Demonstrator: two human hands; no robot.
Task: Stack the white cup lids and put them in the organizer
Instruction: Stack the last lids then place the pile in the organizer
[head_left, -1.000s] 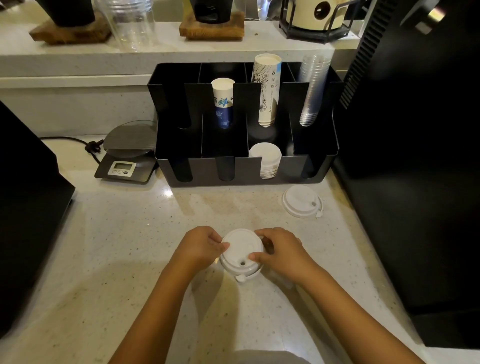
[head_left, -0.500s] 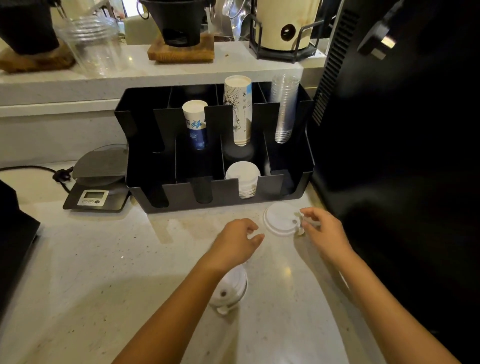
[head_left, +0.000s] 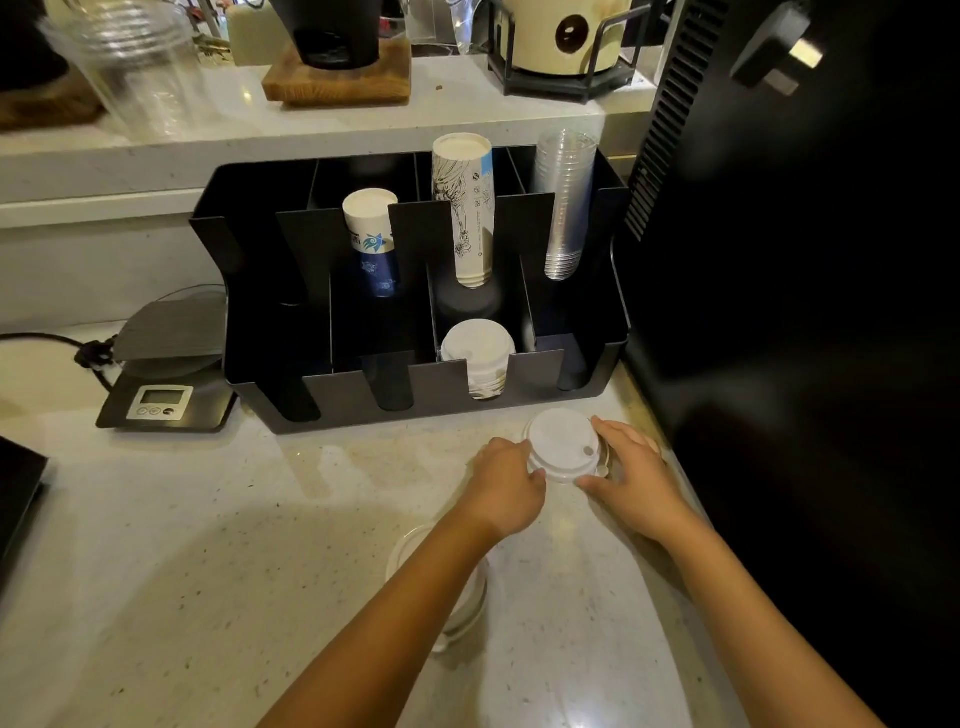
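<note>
1. Two lid groups on the counter (head_left: 182, 571). Nearest: the stacked lids (head_left: 462, 603), half hidden under the left forearm, untouched. A second ago both hands were on this stack; they have since let it go and reached forward.
2. Next out: single white lid (head_left: 562, 445), flat on the counter just before the organizer. Left hand (head_left: 506, 488) curls against its left rim; right hand (head_left: 631, 475) cups its right rim, fingertips touching. Both hands grasping the lid between them; lift not yet evident.
3. Reading: the stray lid is being fetched, likely to join the stack. Stack incomplete until then.
4. Farther: black organizer (head_left: 535, 382), front slots mostly bare; one front compartment, third from left, already holds white lids (head_left: 478, 348).
5. Rear slots: paper cups (head_left: 462, 208), clear cups (head_left: 563, 202). Scale (head_left: 161, 395) off left.
</note>
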